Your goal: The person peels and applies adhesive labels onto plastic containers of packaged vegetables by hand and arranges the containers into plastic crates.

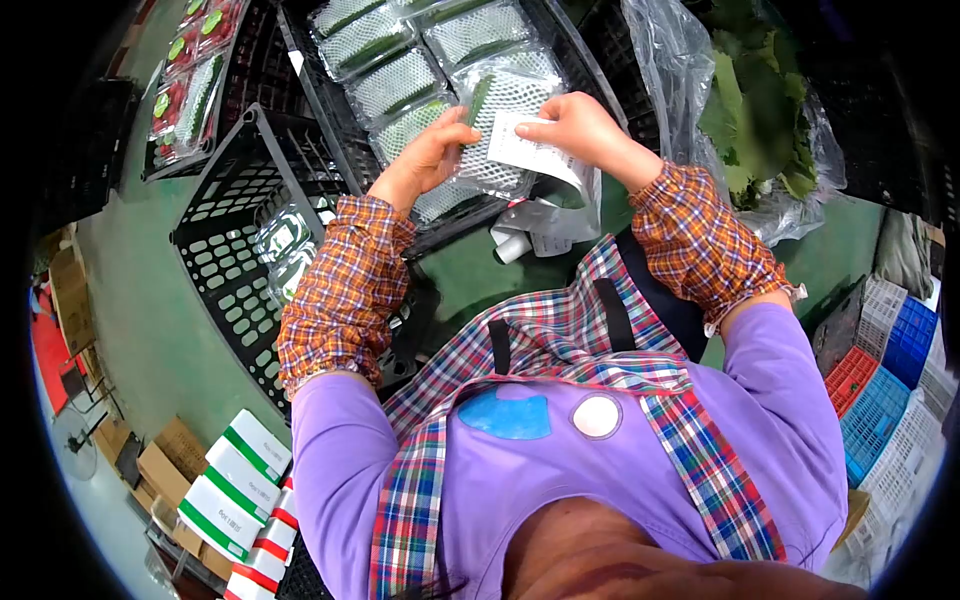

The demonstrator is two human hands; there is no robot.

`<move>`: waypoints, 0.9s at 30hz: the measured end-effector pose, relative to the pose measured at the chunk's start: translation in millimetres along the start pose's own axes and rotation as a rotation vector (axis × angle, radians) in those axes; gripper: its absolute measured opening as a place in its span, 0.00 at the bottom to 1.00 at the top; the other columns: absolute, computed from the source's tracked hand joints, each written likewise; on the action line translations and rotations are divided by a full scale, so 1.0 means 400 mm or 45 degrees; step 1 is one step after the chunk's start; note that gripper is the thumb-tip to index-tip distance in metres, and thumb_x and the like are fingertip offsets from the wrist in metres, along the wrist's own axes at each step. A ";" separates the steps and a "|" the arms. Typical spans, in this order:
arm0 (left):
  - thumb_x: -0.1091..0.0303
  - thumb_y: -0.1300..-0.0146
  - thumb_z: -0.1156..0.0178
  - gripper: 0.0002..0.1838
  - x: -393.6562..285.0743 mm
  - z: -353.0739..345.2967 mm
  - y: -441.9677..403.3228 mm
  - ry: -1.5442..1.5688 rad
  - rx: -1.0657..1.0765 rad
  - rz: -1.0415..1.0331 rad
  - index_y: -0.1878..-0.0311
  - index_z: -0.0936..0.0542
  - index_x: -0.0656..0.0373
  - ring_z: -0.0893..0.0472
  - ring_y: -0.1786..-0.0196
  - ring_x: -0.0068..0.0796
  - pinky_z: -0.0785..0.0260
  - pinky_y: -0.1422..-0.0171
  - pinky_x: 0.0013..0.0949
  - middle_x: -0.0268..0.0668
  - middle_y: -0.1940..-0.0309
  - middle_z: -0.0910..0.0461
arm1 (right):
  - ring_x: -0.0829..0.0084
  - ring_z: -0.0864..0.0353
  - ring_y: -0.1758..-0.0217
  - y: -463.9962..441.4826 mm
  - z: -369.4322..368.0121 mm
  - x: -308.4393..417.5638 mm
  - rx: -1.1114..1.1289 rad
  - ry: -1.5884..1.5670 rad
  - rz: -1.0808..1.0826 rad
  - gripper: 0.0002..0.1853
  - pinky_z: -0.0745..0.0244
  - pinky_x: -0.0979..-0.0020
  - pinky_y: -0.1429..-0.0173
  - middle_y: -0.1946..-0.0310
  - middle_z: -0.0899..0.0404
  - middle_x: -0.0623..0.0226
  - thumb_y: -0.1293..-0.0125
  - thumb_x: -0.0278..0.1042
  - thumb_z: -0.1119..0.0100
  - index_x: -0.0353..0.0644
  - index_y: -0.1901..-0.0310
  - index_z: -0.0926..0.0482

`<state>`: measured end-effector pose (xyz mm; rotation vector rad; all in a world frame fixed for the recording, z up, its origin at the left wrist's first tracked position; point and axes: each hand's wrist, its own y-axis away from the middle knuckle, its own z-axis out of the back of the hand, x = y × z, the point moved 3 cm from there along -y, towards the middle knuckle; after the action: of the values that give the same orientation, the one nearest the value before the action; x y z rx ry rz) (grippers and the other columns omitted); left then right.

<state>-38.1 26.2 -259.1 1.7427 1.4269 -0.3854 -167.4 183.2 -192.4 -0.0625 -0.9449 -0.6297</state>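
Observation:
My left hand [432, 155] grips the left edge of a clear plastic pack [512, 92], fingers closed round its side. White foam netting and a long green vegetable, like a cucumber, show inside it. Between the thumb and fingers of my right hand [580, 128] is a white printed label [512, 150], which lies against the top of the pack. From that hand a strip of label backing [570, 180] curls down to a label roll [513, 247] just below. Under both hands, a black crate [335, 130] holds several similar packs [395, 85] in rows.
Another black crate [225, 250] with clear packs stands to the left. Packs of red produce [195, 45] sit in a crate at the upper left. Leafy greens [750, 120] lie in a plastic bag at the right. White boxes [235, 485] are stacked lower left, coloured baskets [875, 400] lower right.

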 end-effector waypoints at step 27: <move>0.69 0.42 0.38 0.17 -0.051 -0.017 0.021 -0.084 -0.146 -0.218 0.51 0.25 0.67 0.19 0.61 0.27 0.25 0.57 0.30 0.38 0.61 0.19 | 0.87 0.39 0.77 0.000 0.124 -0.027 0.298 -0.066 -0.115 0.17 0.45 0.78 0.76 0.82 0.33 0.81 0.41 0.42 0.35 0.41 0.80 0.25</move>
<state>-38.3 17.8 -237.5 1.5089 1.5248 -0.4395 -208.3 204.2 -171.3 0.1743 -1.0703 -0.5990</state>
